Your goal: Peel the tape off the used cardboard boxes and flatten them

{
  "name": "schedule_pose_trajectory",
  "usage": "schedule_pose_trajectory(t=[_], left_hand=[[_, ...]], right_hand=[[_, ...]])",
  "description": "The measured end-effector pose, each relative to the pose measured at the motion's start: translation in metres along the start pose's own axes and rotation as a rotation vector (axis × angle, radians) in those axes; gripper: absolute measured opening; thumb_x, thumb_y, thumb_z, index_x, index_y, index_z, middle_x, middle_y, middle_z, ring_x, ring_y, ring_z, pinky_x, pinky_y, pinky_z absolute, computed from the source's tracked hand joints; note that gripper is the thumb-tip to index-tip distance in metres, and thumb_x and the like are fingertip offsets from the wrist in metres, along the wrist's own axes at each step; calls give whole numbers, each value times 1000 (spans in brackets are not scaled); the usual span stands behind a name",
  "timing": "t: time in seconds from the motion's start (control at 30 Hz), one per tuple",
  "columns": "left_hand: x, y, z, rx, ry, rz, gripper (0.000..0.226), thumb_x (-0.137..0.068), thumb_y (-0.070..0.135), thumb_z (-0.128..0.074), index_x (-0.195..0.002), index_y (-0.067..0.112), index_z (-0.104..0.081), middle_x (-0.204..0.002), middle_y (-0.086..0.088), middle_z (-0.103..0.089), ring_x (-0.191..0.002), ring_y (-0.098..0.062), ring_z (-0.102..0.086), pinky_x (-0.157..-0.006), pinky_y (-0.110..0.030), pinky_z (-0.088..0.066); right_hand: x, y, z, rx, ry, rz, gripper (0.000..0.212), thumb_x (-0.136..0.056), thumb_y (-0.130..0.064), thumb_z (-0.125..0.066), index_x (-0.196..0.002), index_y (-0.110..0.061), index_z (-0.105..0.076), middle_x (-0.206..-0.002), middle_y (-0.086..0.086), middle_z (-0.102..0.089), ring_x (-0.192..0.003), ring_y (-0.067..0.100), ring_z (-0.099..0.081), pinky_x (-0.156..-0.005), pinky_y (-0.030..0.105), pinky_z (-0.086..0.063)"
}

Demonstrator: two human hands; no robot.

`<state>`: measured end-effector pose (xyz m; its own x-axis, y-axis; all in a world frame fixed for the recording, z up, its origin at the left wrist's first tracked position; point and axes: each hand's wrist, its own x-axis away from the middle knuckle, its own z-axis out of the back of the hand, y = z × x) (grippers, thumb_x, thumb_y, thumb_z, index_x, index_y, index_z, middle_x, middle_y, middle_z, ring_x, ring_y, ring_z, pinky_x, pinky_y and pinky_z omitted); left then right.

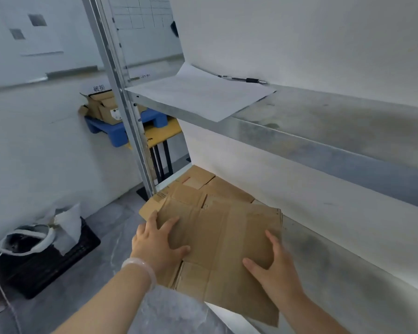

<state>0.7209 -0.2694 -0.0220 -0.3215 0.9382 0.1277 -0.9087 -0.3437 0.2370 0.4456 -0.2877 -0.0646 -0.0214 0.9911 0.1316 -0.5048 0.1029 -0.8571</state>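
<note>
Lower metal shelf | flattened cardboard box tops the flat pile, no tape visible | left hand and right hand spread flat on it | open boxes behind look undone

Reaching forward and down with both bare forearms. Left hand laid flat, palm down, fingers straight and spread, thumb out to the right. Right hand flat likewise, fingers straight, thumb out to the left. Hands apart, nothing gripped.
</note>
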Motion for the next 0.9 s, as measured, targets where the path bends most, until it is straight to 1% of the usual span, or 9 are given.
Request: schedule_pose_trajectory(t=[0.07, 0.17, 0.3, 0.43, 0.6, 0.7, 0.77, 0.83, 0.9], left_hand=[[-30, -5, 3, -2, -7, -8, 83, -74, 75, -55, -145, 50, -19, -159, 0, 1, -144, -32, -7, -118, -48, -16], [-73, -12, 4, -6, -13, -30, 82, -75, 73, -56, -145, 50, -21, -159, 1, 3, -145, -32, -4, -119, -50, -14], [-116, -20, 1, -35, -58, -64, 81, -77, 71, -57, -146, 49, -22, -159, 1, 5, -144, -32, -3, -119, -49, -12], [-168, -24, 7, -63, -79, -166, 81, -77, 69, -58, -146, 49, -21, -158, 2, 7, -144, -31, -3, -117, -49, -12], [-226, -31, 1, -143, -186, -265, 84, -77, 72, -55, -148, 47, -17, -158, 0, 11, -143, -34, -3, -118, -51, -14], [-254, -36, -7, -167, -209, -375, 89, -75, 74, -54, -149, 43, -15, -158, 0, 14, -141, -35, -5, -117, -50, -17], [-268, -38, -14, -196, -211, -442, 91, -74, 76, -53, -149, 42, -14, -158, -1, 12, -139, -34, -9, -116, -49, -22], [-278, -40, -22, -245, -243, -468, 90, -76, 77, -50, -150, 41, -12, -159, -2, 8, -140, -34, -11, -115, -48, -23], [-284, -43, -31, -291, -290, -522, 86, -80, 77, -44, -150, 41, -9, -160, -4, 7, -144, -34, -4, -117, -48, -17]], right_hand=[[-22, -7, -8, 30, -44, -40, 94, -75, -46, -79, -149, -45, -21, -139, -2, -37, -118, 10, -43, -107, 32, -37], [-56, -14, -22, 112, -122, -82, 99, -76, -50, -76, -151, -45, -12, -147, 0, -32, -132, 17, -39, -112, 37, -35], [-84, -23, -45, 216, -170, -185, 106, -76, -58, -72, -151, -46, 2, -148, 4, -29, -131, 24, -43, -109, 40, -38], [-104, -32, -62, 326, -202, -270, 108, -78, -67, -63, -148, -48, 17, -147, 4, -27, -130, 25, -45, -106, 39, -39], [-124, -51, -88, 422, -168, -386, 108, -77, -73, -57, -148, -45, 19, -145, 5, -30, -128, 26, -47, -105, 38, -42], [-130, -56, -107, 464, -145, -475, 107, -78, -77, -52, -148, -44, 22, -146, 5, -28, -127, 27, -47, -104, 39, -43], [-134, -58, -117, 508, -116, -518, 105, -78, -79, -48, -148, -43, 22, -146, 6, -27, -127, 28, -46, -104, 39, -43], [-136, -59, -125, 602, -104, -551, 104, -77, -83, -42, -149, -43, 21, -147, 7, -24, -131, 28, -41, -106, 40, -41], [-137, -59, -131, 732, -75, -554, 102, -75, -87, -35, -150, -42, 19, -155, 9, -12, -140, 29, -27, -113, 43, -30]])
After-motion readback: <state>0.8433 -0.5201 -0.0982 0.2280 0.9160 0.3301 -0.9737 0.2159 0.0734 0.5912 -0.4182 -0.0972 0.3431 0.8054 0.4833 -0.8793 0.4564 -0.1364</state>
